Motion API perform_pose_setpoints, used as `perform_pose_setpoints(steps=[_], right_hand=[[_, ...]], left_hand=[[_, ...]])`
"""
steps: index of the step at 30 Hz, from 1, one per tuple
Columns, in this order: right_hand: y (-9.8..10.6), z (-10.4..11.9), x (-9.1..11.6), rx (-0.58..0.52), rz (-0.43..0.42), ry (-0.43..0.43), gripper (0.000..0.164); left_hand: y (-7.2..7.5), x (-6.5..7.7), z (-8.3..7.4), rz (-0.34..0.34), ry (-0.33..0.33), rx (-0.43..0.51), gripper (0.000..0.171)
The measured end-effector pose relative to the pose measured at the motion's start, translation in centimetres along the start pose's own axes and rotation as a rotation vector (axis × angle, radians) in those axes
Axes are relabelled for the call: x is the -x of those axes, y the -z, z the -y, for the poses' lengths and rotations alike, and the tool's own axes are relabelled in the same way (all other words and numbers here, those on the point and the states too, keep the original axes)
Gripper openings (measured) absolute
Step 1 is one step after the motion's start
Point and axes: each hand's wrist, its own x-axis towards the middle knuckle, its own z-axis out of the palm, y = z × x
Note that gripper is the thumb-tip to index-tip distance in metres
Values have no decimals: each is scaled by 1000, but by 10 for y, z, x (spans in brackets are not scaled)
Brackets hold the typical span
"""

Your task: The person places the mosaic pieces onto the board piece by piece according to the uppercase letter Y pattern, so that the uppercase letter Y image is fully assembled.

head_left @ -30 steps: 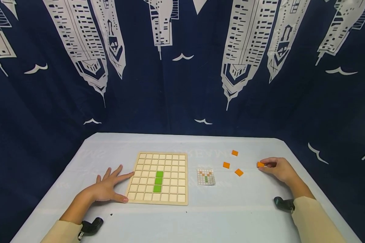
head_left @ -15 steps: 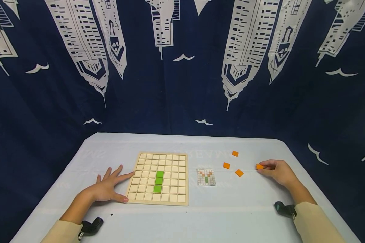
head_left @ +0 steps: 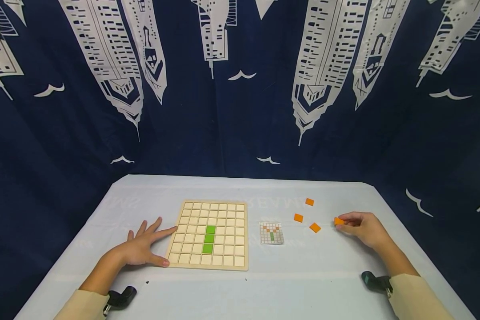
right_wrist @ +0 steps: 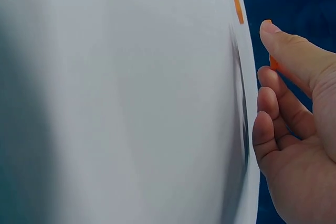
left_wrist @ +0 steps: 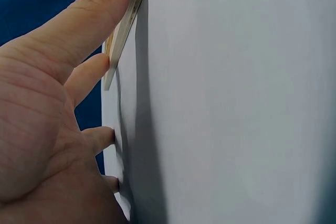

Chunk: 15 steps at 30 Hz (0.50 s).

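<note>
Your white counter (head_left: 296, 286), faintly lettered toward the back, narrows to a far edge against a dark blue cloth (head_left: 260, 120) printed with an upside-down white skyline. Over its right side, your right hand (head_left: 366, 227) pinches a flat, bright orange tile (head_left: 338, 221) between thumb and fingers, well apart from the board; three loose tiles (head_left: 314, 228) like it lie nearby. Your left hand (head_left: 138, 246) is spread, thumb and forefinger touching the left edge of the pale grid board (head_left: 208, 267), where three green tiles (head_left: 209, 238) form a column. A small patterned card (head_left: 271, 233) lies just beside it.
</note>
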Motion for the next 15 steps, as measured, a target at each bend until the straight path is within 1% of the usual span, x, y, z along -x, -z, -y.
perform_pose_setpoints(steps=[6,15], right_hand=[[-3,8,6,5,2,18,45],[-12,23,15,-40,-3,38,42]], left_hand=[[0,-1,0,4,8,-4,108],[0,-1,-1,10,18,-1,107]])
